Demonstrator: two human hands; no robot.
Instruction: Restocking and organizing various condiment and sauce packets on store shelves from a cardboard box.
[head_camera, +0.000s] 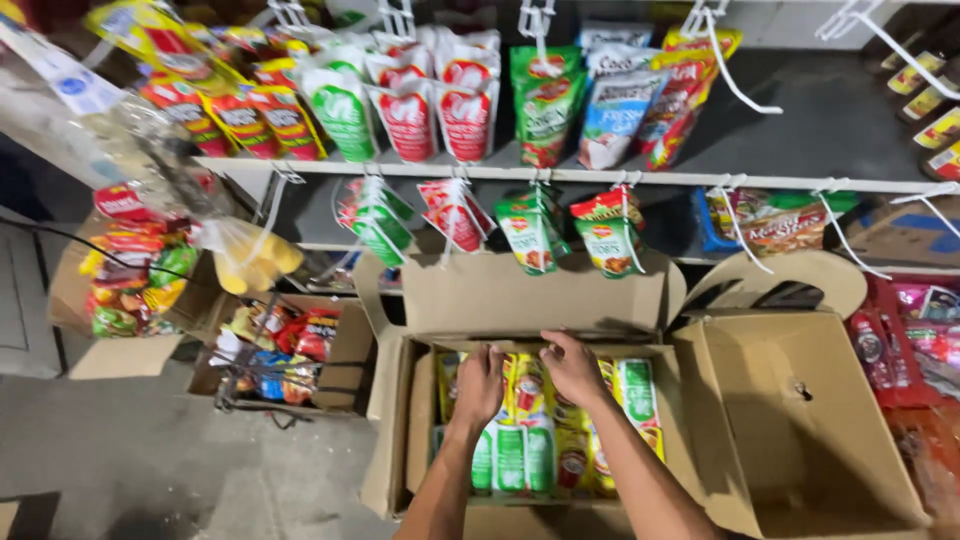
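— so, grip first: what have the hands got?
— both are down in the open cardboard box (420, 395). the left hand (481, 383) lies palm-down with its fingers curled over the tops of the yellow and green sauce pouches (528, 430) standing packed inside. the right hand (572, 368) does the same just beside it, fingers bent over the far row by the back wall of the box. whether either has actually closed on a pouch i cannot tell; the fingertips are hidden behind the packs.
— and how would you do it well from there?
— i'd judge a pinch on the top seam of a single pouch works best, thumb on one face and fingers on the other, then a straight lift so the neighbours don't ride up with it. they're wedged tight, upright, side by side.
— anything close that could get in the way?
— the back flap (520, 292) stands up right behind the hands, and hanging pouches (530, 235) dangle from hooks just above it, under the white shelf edge (600, 177). a hand coming up fast could knock those.
— further out?
— an empty box (800, 420) touches it on the right, another box of snacks (290, 350) sits to the left on the grey floor (120, 450).
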